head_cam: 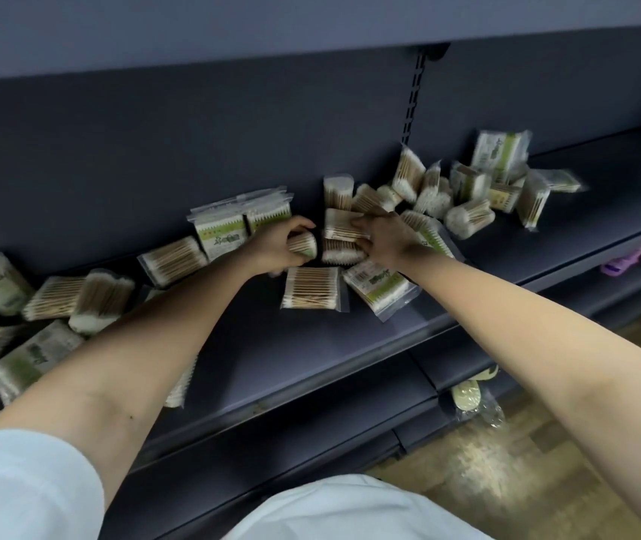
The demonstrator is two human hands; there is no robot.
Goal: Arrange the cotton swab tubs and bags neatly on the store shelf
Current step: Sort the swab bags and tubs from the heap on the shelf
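At shelf (272, 344) middle: left hand (278, 249) curls round clear swab tub (304, 245), white tips showing; right hand (385, 239) pinches flat bag (340, 227) of wooden-stick swabs. Labels (220, 236) blurred, unreadable.

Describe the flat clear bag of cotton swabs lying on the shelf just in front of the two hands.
The clear bag of cotton swabs is a flat, rectangular pouch of transparent plastic. It is packed with wooden-stick swabs laid side by side, and their white tips form bands at its left and right ends. It lies flat on the dark shelf, slightly askew. Its right edge meets a green-labelled bag. The left hand is just behind it and does not hold it.
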